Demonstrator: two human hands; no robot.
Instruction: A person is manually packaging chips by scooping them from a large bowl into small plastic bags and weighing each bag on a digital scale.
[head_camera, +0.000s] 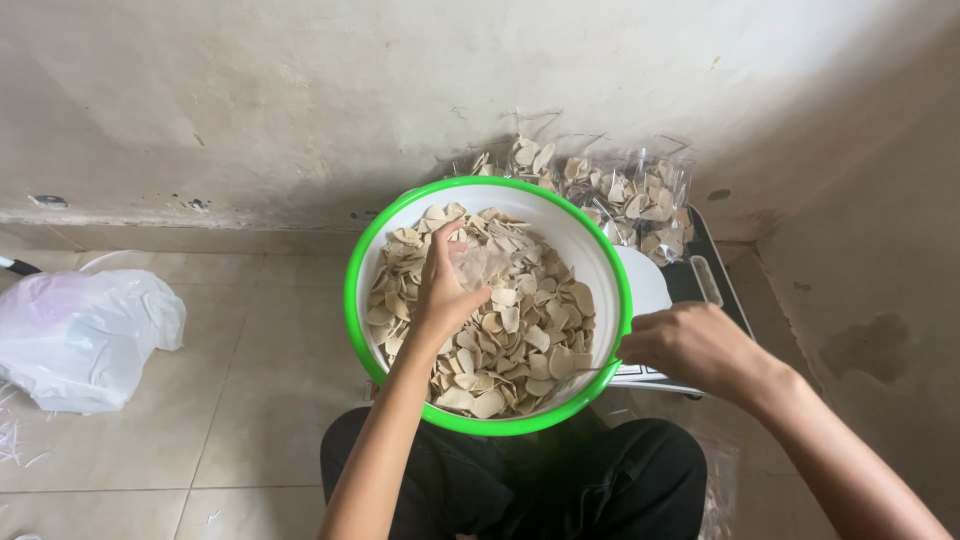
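Scooping step: left hand closes on chips in the basin; right hand grips its rim. Next needs a careful lift.

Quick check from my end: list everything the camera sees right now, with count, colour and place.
basin: one, white with green rim, centre, on the person's lap
chips: many, beige, heaped inside the basin
packed bags: a few, clear, filled with chips, against the wall behind the basin
scale: one, white and black, right of the basin
plastic bag: one, white, crumpled on the floor at left
floor: beige tiles
left hand: in the basin, grip closed on a small clear bag
right hand: at the basin's right rim
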